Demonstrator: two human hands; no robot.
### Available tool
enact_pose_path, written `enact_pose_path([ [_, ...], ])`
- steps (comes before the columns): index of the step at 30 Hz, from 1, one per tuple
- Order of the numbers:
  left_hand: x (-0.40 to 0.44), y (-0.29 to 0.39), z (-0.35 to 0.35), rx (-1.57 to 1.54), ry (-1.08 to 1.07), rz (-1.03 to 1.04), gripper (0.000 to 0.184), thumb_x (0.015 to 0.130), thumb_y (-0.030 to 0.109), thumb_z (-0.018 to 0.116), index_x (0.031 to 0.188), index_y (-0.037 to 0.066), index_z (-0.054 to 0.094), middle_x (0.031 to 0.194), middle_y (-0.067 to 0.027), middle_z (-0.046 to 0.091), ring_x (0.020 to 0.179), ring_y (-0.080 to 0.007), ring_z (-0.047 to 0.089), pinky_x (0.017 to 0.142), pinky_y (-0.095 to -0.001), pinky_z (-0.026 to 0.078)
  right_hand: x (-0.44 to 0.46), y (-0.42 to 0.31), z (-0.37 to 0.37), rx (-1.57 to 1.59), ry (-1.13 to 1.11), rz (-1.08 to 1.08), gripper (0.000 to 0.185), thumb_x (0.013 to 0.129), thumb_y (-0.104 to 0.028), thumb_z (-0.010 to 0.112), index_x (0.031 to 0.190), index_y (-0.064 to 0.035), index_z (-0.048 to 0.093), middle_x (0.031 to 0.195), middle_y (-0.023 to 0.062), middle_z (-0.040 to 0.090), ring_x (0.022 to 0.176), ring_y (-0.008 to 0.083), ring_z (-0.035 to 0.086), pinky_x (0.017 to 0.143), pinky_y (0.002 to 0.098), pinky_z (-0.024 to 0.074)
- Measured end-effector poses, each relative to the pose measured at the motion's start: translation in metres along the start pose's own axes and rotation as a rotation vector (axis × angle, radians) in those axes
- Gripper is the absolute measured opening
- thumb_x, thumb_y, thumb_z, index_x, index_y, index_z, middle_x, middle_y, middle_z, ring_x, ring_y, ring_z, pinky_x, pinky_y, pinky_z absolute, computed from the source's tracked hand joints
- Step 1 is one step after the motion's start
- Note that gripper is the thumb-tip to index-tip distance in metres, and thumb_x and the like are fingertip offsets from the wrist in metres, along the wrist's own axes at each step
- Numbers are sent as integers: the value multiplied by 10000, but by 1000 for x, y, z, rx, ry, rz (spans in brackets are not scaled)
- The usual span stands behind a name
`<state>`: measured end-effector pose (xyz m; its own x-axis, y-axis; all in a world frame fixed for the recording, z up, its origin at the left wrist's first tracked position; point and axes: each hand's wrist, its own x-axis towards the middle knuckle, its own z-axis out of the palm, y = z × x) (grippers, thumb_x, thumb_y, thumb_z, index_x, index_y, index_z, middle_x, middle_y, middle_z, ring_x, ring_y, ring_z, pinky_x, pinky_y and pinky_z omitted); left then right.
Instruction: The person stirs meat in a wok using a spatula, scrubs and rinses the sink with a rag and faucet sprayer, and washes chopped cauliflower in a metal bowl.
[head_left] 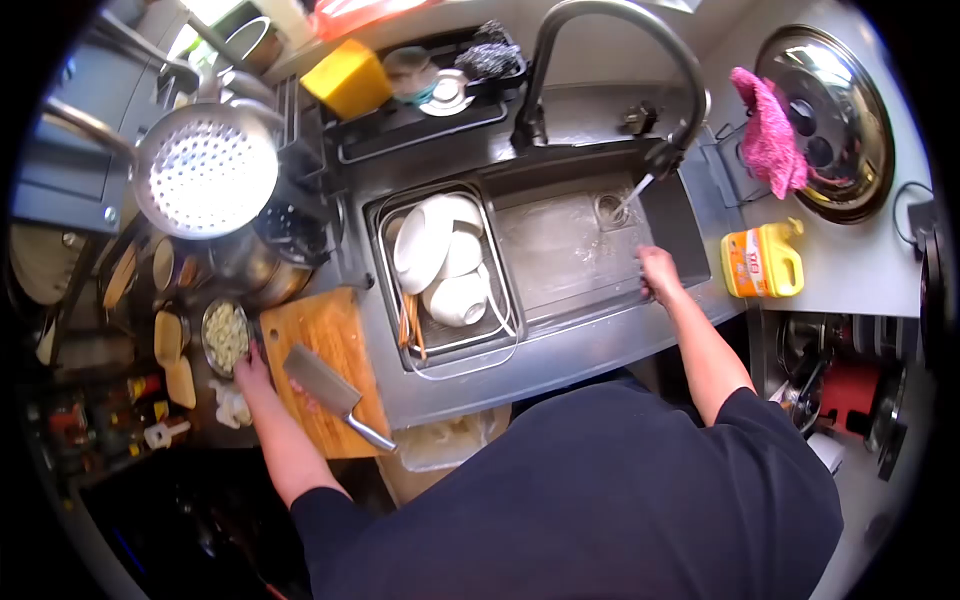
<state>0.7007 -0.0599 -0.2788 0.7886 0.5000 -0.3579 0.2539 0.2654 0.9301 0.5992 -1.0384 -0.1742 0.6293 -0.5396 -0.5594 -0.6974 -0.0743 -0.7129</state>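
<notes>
My left hand is closed at the near rim of a round bowl filled with pale, chopped pieces. Beside that wrist lies a wooden cutting board, with a cleaver resting across it. My right hand hangs over the right part of the sink, its fingers loosely bent and a little apart, with nothing visible in them. From the tall curved faucet water runs near the drain. White bowls and wooden chopsticks stand in a wire rack in the left basin.
A yellow jug stands right of the sink, below a pink cloth and a large lid. Behind the sink are a yellow sponge and steel scrubbers. A perforated ladle hangs at upper left.
</notes>
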Motion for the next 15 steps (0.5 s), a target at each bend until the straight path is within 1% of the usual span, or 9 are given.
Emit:
enact_pose_path([
  [1,-2,4,-3,-272,146,-152,479,977,-32,411,1452,-97,417,1398,-278,496,1246,-479,531,1019,-529,591,-6,-11,9,8,-91,-7,319,1037,-271,551,1192,-13,656,744,109,608,489,187,561,393,343,462],
  [2,-14,10,2,-335,212,-172,491,957,-49,393,1443,-111,412,1387,-291,494,1236,-492,533,1010,-521,601,-25,-39,20,-53,-204,-43,286,1024,-240,569,1202,-38,667,785,120,658,536,196,615,480,358,513],
  [6,-75,52,41,-428,356,-199,524,903,-80,374,1423,-141,396,1367,-312,489,1177,-512,564,955,-499,638,-61,-131,79,-296,-223,-809,284,997,-298,631,1136,-60,701,929,125,732,817,232,722,778,383,556],
  [8,-85,58,35,-390,354,-170,530,883,-88,393,1409,-151,392,1360,-311,493,1132,-506,595,928,-495,651,-39,-169,104,-244,-242,-903,305,994,-337,631,1089,-60,718,956,145,737,899,289,722,820,396,553],
  [9,-91,61,30,-363,349,-142,533,869,-96,404,1398,-161,391,1353,-312,498,1106,-503,611,918,-493,655,-29,-191,109,-222,-229,-832,312,991,-347,627,1088,-66,724,969,159,748,903,316,725,811,395,552],
  [11,-116,75,32,-280,371,-101,530,844,-117,424,1370,-178,395,1341,-312,511,1070,-497,638,903,-491,660,19,-203,116,-220,-37,-911,327,991,-361,631,1079,-61,726,912,161,755,867,309,730,794,396,548],
  [13,-197,114,76,-163,445,-88,519,823,-140,443,1338,-195,405,1331,-311,527,1050,-490,659,893,-490,663,22,-203,113,-174,-63,-896,324,992,-364,630,1039,-61,731,869,152,753,847,262,733,773,392,552],
  [14,-224,123,86,-126,362,-86,468,828,-143,468,1291,-202,434,1300,-293,563,1063,-474,668,890,-487,663,17,-197,107,-207,-164,-748,282,961,-292,690,1091,-42,700,882,119,732,824,233,709,721,372,554],
  [15,-244,128,92,-128,343,-85,461,834,-139,473,1290,-199,439,1293,-290,569,1063,-471,672,891,-485,663,15,-181,103,-6,-270,-567,257,957,-250,699,1099,-37,681,894,105,711,827,223,699,726,370,563],
])
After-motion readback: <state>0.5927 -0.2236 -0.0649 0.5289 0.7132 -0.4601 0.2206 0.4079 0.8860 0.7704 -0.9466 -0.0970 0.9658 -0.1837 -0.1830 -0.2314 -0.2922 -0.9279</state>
